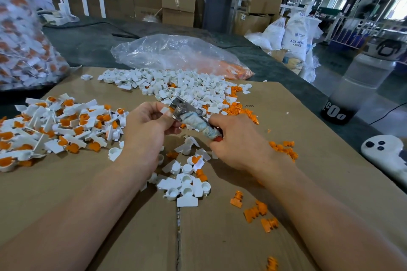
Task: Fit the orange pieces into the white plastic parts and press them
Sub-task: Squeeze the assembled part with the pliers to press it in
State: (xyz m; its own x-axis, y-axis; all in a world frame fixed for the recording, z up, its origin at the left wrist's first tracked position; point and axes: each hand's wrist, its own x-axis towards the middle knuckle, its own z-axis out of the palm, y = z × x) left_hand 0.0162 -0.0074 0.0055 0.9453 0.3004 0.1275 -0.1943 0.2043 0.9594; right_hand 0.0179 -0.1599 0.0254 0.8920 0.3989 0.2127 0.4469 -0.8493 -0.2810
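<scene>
The left hand (146, 125) pinched a white plastic part (164, 110) against the head of a metal tool (182, 109) — the right hand (233, 145) had its fingers curled tight round the tool's wrapped handle. Loose orange pieces (255, 212) lay near on the cardboard surface (308, 138); fitted ones (55, 125) were heaped at left.

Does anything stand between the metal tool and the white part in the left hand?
Nothing visible does. The right hand grips the metal tool, and its head meets the white part pinched by the left hand. The exact contact is hidden.
</scene>
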